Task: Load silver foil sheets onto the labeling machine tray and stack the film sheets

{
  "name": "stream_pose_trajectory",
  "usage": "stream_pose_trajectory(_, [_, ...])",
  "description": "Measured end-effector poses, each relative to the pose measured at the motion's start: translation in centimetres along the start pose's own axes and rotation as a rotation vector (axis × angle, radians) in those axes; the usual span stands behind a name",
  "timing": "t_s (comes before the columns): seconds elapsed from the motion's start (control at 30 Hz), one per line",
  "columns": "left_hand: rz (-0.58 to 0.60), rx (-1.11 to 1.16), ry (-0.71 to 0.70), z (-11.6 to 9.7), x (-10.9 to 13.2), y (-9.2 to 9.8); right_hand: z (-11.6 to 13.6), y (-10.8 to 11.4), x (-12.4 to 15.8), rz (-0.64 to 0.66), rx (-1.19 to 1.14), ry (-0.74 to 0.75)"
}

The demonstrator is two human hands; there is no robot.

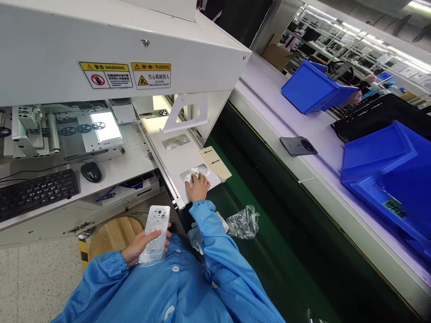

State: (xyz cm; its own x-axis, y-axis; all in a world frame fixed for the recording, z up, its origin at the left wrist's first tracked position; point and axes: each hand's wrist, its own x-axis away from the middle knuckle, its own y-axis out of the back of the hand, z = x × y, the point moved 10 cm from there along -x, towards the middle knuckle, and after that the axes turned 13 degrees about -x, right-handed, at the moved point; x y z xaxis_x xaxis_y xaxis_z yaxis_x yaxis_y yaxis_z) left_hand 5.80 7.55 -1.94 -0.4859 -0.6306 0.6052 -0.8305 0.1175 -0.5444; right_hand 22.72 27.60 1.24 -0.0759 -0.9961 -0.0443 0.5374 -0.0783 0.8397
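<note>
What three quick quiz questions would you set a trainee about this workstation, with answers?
1. What does the left hand hold?
2. True or false: the right hand rests on a silver sheet lying on the machine's pale tray.
3. What colour are the bins on the bench to the right?

Key:
1. A film-wrapped white panel with cut-outs
2. True
3. Blue

Passage for the right hand (197, 187) toward the machine is limited overhead by the white machine housing (101, 45), and the opening beyond the tray is partly obstructed by a white upright bracket (185, 112). Room is offered to the right over the dark green conveyor belt (269, 224), where a crumpled plastic bag (243, 223) is met first and blue plastic bins (318, 87) are reached beyond.
</note>
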Motion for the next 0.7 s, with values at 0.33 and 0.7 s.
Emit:
stream_pose_trajectory(0.33, [0.107, -0.079, 0.015, -1.3, -0.4, -3.3, 2.1, 2.7, 2.7, -0.028, -0.354, 0.088])
stream_pose_trajectory(0.7, [0.511, -0.379, 0.318, 4.3, -2.6, -10.8, -3.6, 8.6, 15.2, 0.192, -0.847, -0.116])
